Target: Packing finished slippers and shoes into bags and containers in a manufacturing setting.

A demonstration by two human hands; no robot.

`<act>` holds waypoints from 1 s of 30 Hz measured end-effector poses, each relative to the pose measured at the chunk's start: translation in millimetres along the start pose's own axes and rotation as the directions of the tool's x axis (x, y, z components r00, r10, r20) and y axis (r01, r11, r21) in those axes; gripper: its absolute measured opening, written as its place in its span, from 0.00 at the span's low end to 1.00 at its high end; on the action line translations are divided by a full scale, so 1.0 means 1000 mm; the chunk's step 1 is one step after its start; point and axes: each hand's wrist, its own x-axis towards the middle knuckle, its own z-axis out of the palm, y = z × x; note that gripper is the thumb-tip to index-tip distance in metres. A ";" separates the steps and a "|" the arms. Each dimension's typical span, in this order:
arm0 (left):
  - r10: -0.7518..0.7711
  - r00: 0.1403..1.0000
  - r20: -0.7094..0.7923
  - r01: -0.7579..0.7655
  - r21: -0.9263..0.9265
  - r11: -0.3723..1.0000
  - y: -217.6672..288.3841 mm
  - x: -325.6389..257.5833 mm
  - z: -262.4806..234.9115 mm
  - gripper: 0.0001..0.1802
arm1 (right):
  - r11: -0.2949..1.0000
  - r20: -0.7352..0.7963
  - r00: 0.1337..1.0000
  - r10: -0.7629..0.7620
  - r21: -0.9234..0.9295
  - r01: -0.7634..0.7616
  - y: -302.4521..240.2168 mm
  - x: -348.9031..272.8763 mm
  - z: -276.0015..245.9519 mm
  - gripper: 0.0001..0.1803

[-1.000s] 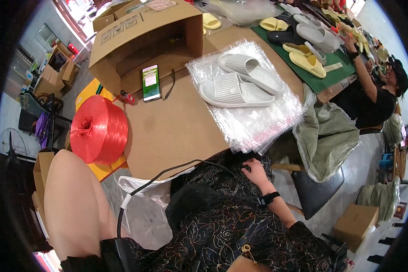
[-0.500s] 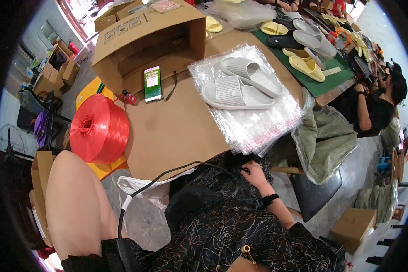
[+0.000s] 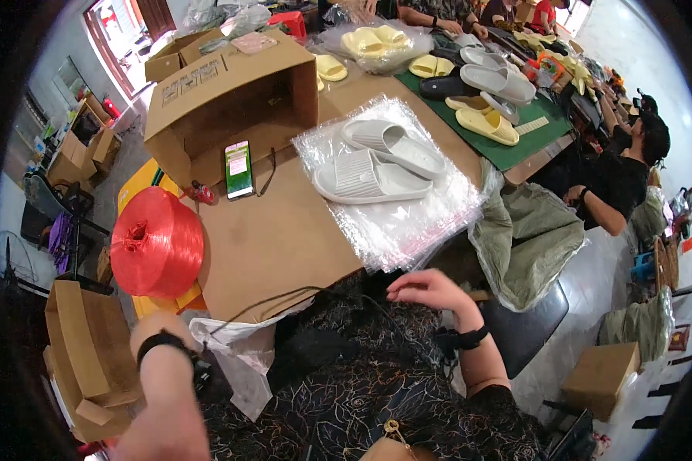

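Note:
My right hand (image 3: 430, 292), with a black band at its wrist, is raised over my lap near the table's front edge. Its fingers are loosely bent and apart, with nothing visible in them. On the left, my left hand (image 3: 161, 329) is foreshortened beyond a black wristband, its fingers hidden; it is just below the roll of red plastic twine (image 3: 161, 242). A pair of pale grey ribbed slides (image 3: 377, 175) rests on a stack of clear plastic bags (image 3: 396, 230). A lit phone (image 3: 239, 170) lies left of them, beside a dark cord (image 3: 268, 172).
An open cardboard box (image 3: 231, 100) lies on its side on the table (image 3: 284, 238). More slides, yellow, black and grey, sit on a green mat (image 3: 484, 142). Grey-green sacking (image 3: 527, 230) hangs at the right edge. Another person (image 3: 623, 169) sits at right; an open carton (image 3: 92, 353) stands lower left.
My left arm has swung down from a raised, bent position and reaches forward at the left. My right hand has lifted off my lap and its fingers have straightened. The whole view has shifted slightly.

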 end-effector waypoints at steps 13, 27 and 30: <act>-0.651 -0.095 0.753 0.659 0.538 0.526 -0.027 -0.269 0.166 0.58 | 0.722 -0.811 0.475 -0.343 -0.551 -0.419 0.005 0.058 -0.232 0.49; -0.638 -0.100 0.763 0.650 0.536 0.539 -0.031 -0.344 0.125 0.23 | 0.830 -0.860 0.502 -0.095 -0.346 -0.436 0.016 0.061 -0.142 0.38; -0.620 -0.157 0.769 0.692 0.534 0.487 -0.041 -0.329 0.091 0.22 | 0.731 -0.834 0.419 -0.358 -0.530 -0.430 0.035 0.068 -0.110 0.38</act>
